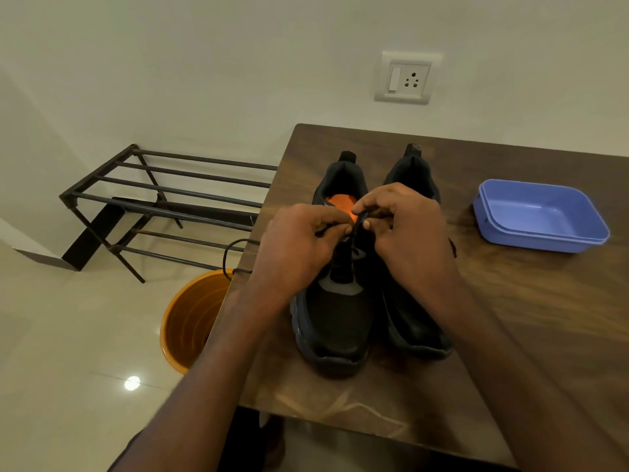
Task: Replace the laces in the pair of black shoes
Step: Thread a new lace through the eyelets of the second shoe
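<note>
Tabletop (pixel 510 318): both hands' grips pinch lace (pixel 354 229) above left shoe (pixel 335 318).

No readable text, labels, brands or numbers anywhere; a small pale mark on the side of the left shoe (pixel 335 301) is too blurred and partly hidden to tell as a logo; wall socket (pixel 405 78) and blue tub (pixel 541 216) carry no print that can be made out
</note>
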The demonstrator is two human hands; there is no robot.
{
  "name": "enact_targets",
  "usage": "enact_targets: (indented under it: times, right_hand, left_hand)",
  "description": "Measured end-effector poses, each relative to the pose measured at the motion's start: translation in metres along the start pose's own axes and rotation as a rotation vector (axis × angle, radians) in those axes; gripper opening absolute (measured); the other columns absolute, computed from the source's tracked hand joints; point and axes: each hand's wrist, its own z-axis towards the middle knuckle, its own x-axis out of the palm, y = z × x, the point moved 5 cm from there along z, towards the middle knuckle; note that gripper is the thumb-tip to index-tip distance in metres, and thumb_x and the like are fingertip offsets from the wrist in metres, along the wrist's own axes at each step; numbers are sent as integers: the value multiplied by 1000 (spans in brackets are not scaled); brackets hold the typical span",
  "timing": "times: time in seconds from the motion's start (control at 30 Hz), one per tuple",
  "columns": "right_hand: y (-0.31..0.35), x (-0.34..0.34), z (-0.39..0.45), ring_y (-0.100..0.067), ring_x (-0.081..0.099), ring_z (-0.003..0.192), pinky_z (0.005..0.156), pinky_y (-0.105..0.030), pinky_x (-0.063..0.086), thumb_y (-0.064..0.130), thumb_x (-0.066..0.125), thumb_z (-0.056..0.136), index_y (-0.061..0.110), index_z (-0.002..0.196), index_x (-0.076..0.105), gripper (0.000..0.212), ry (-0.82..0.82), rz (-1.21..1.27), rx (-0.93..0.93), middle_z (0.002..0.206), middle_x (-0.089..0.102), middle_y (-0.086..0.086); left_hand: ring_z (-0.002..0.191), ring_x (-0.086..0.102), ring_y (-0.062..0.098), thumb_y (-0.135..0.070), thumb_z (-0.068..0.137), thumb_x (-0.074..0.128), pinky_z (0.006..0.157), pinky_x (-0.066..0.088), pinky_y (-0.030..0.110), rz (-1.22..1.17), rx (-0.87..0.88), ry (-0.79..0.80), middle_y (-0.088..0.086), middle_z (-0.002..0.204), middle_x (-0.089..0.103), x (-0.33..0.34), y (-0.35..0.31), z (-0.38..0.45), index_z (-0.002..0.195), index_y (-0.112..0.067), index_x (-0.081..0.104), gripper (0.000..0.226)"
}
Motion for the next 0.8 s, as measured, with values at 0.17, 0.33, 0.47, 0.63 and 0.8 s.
enact_targets:
  times: [0.17, 0.33, 0.47, 0.63, 0.8]
  right_hand:
    - [0, 0, 0, -9, 60, 89, 81, -26, 56, -3, 73, 87, 22, 100, 78, 28, -19, -22, 37, 100, 58, 8]
    - [-1, 3, 0, -14, 61, 84, 82, -38, 57, -2, 70, 89, 23, 100, 77, 28, -25, -28, 63, 91, 61, 4]
    - [-2, 3, -1, -10, 60, 82, 77, -23, 51, 1, 69, 90, 25, 101, 77, 28, -24, -19, 101, 90, 60, 6]
    - [0, 2, -4, -8, 61, 84, 79, -25, 54, -2, 68, 89, 23, 101, 77, 30, -44, 25, 138, 91, 62, 6]
    - [-2, 0, -3, -6, 63, 82, 76, -23, 55, -2, 68, 90, 25, 97, 77, 28, -41, 52, 158, 90, 65, 4]
  left_hand:
    - [84, 69, 2, -28, 97, 70, 75, 61, 33, 6, -73, -36, -15, 96, 75, 3, -3, -1, 107, -35, 77, 14]
    - [84, 60, 9, -29, 95, 74, 64, 48, 23, 194, -52, -245, -9, 97, 63, 0, -19, -8, 100, -35, 74, 8]
    - [91, 55, 13, -15, 92, 74, 71, 50, 25, 90, -66, -280, -8, 95, 55, 10, -15, -7, 88, -25, 74, 11]
    - [98, 59, 18, -6, 92, 71, 82, 57, 41, -3, -65, -251, -3, 99, 61, 19, -7, -5, 92, -20, 76, 15]
    - [102, 54, 19, -22, 92, 74, 85, 55, 45, 145, -32, -286, -2, 107, 60, 11, -12, -8, 107, -28, 74, 17]
